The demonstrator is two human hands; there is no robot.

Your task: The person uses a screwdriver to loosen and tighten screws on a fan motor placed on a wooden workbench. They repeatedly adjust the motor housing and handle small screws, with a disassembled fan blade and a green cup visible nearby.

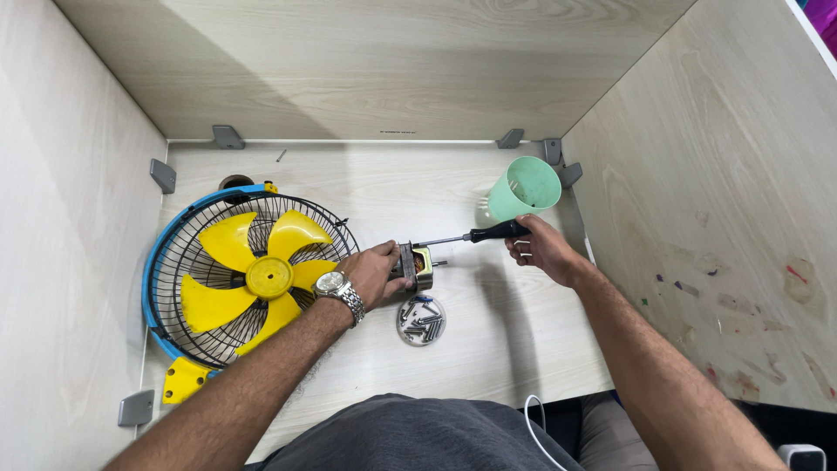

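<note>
The left hand (pixel 377 272) clamps a small metal motor block (pixel 417 264) on the desk (pixel 488 340), beside the yellow-bladed fan (pixel 244 279). The right hand (pixel 542 249) grips a black-handled screwdriver (pixel 475 235) — tip at the block. Risk: the tip may slip (an angled shaft would cause this) — toward the fingers or the dish of screws (pixel 421 319).

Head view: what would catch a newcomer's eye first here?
The yellow-bladed fan in its blue-rimmed wire cage, lying flat at the left of the wooden table, stands out most. At the centre the left hand holds a small metal motor block while the right hand drives a black-handled screwdriver into it. A mint-green cup sits behind the right hand, and a round dish of screws lies just in front of the motor.
</note>
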